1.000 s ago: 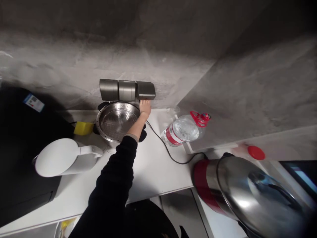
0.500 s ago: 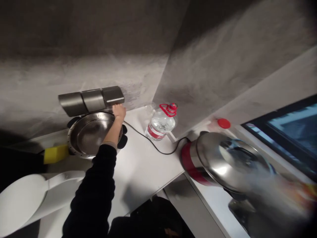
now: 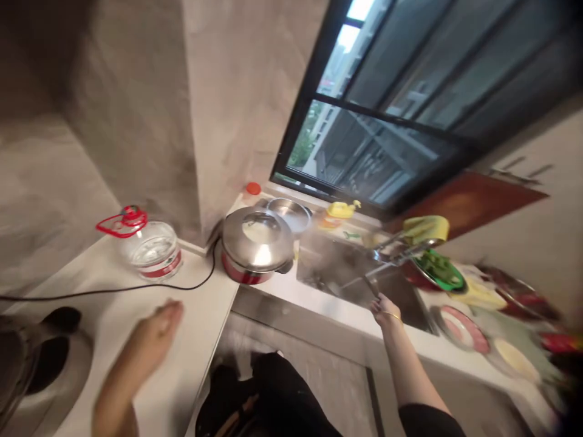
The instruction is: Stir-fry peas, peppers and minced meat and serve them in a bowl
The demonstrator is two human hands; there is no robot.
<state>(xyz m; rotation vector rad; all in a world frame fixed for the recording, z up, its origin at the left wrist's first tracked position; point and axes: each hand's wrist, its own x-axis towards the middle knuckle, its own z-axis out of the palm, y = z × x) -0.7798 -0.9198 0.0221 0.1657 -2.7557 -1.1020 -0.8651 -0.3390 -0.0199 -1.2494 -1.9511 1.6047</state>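
Hands apart: my left hand (image 3: 157, 331) hovers loose and empty over near counter (image 3: 200, 315), water bottle (image 3: 152, 246) beyond; right hand (image 3: 385, 309) reaches the sink (image 3: 346, 267), grip unclear—cannot tell.

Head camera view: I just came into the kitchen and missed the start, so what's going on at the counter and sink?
A person stands at the corner of a white counter. Their left hand, blurred and open, hovers over the counter near a clear water bottle with a red handle. Their right hand reaches to the sink, at a thin metal part by the faucet; the grip is unclear. A lidded steel pot sits between them.
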